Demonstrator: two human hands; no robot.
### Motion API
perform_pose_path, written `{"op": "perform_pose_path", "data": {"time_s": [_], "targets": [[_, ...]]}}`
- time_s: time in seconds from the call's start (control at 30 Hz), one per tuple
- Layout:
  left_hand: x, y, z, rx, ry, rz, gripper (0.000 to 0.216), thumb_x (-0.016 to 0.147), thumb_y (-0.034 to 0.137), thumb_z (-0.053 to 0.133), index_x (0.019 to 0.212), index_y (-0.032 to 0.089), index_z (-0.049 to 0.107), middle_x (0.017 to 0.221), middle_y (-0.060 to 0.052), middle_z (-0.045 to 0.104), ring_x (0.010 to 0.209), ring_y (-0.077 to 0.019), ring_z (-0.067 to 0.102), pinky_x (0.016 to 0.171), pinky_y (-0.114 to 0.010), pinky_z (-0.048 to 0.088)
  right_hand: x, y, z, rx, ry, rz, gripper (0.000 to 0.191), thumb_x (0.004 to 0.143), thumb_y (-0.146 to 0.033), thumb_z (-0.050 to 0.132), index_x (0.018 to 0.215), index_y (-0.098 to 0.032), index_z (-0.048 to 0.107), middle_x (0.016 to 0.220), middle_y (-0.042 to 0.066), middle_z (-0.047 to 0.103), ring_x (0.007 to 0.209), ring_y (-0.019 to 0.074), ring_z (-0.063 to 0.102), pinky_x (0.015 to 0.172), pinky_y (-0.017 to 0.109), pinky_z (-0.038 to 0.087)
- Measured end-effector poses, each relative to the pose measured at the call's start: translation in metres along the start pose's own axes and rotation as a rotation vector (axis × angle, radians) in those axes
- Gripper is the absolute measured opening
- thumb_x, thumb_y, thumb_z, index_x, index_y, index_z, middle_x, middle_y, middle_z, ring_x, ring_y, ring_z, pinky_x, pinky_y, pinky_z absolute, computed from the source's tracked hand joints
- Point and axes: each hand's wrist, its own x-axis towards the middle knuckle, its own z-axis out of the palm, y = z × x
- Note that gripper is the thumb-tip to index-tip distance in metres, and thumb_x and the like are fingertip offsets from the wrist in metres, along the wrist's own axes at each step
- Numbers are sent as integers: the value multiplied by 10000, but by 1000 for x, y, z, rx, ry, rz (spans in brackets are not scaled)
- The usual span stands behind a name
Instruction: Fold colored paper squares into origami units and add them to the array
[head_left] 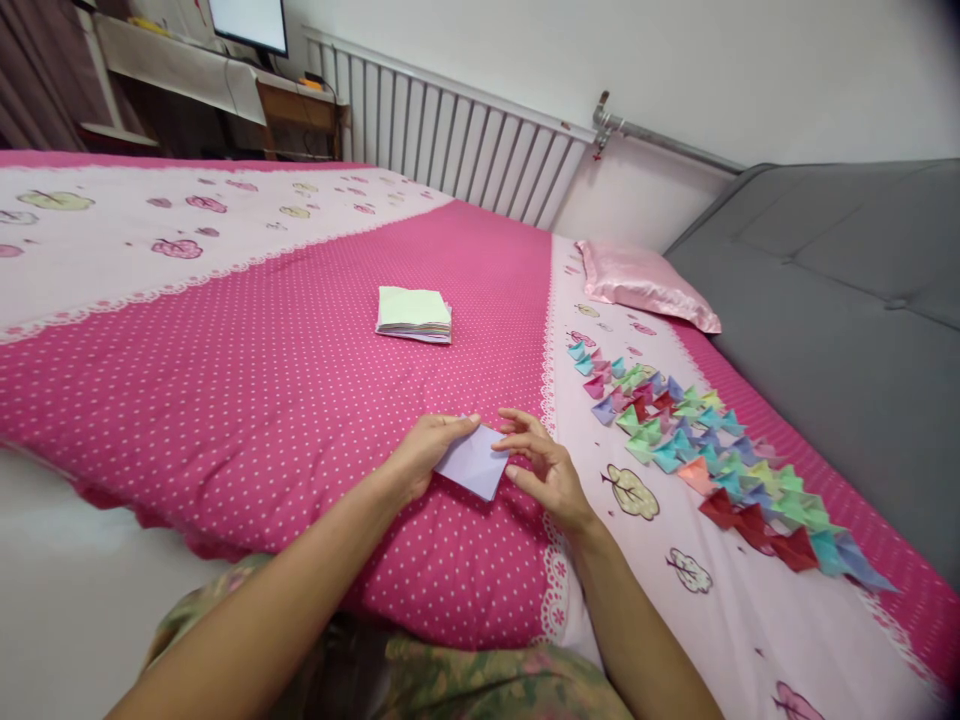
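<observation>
A folded lavender sheet of paper (471, 466) is held above the bed, tilted, with its layers showing along the lower edge. My left hand (429, 452) grips its left side, thumb on top and the other fingers mostly hidden beneath. At the paper's right corner is my right hand (546, 468), its fingers curved and apart; a fingertip overlaps the paper, but I cannot tell how firmly it touches. Farther forward on the bed lies a stack of square paper sheets (414, 312), with a pale green one on top.
Rows of colourful folded paper shapes (705, 450) cover the bed on the right. Behind them are a pink pillow (645, 285) and a grey headboard (832, 240). A white radiator (450, 125) lines the wall; a desk (300, 105) with a monitor (251, 22) stands at back left.
</observation>
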Motion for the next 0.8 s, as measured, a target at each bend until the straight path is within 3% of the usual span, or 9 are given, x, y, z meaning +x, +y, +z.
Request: {"op": "perform_pose_path", "data": {"time_s": [0.2, 0.47, 0.7, 0.8], "targets": [[1, -2, -1, 35, -18, -1, 350, 667, 416, 668, 755, 78, 674, 648, -98, 666, 503, -130, 564, 500, -240, 390, 0, 1, -1, -29, -8, -26, 128, 761, -258, 593, 859, -248, 674, 1225, 65, 464, 1091, 232, 478, 948, 414, 374], [1, -4, 0, 51, -48, -7, 326, 711, 404, 626, 709, 81, 668, 608, -76, 644, 496, -110, 533, 491, -218, 365, 2, 3, 4, -120, 52, 23, 96, 745, -294, 631, 794, -234, 688, 1101, 69, 563, 994, 207, 543, 892, 375, 411], [-3, -1, 3, 50, -208, 19, 349, 727, 456, 597, 747, 111, 652, 652, -53, 632, 551, -113, 539, 553, -229, 396, 0, 13, 10, -132, 235, 143, 163, 721, -351, 645, 707, -189, 650, 823, 56, 653, 776, 193, 599, 724, 321, 461], [-3, -1, 6, 61, -363, 86, 307, 651, 331, 706, 871, 128, 639, 791, -59, 649, 675, -131, 579, 664, -247, 427, -1, 14, 10, -127, 305, 217, 209, 700, -383, 655, 744, -180, 637, 714, 28, 642, 634, 160, 570, 608, 283, 459]]}}
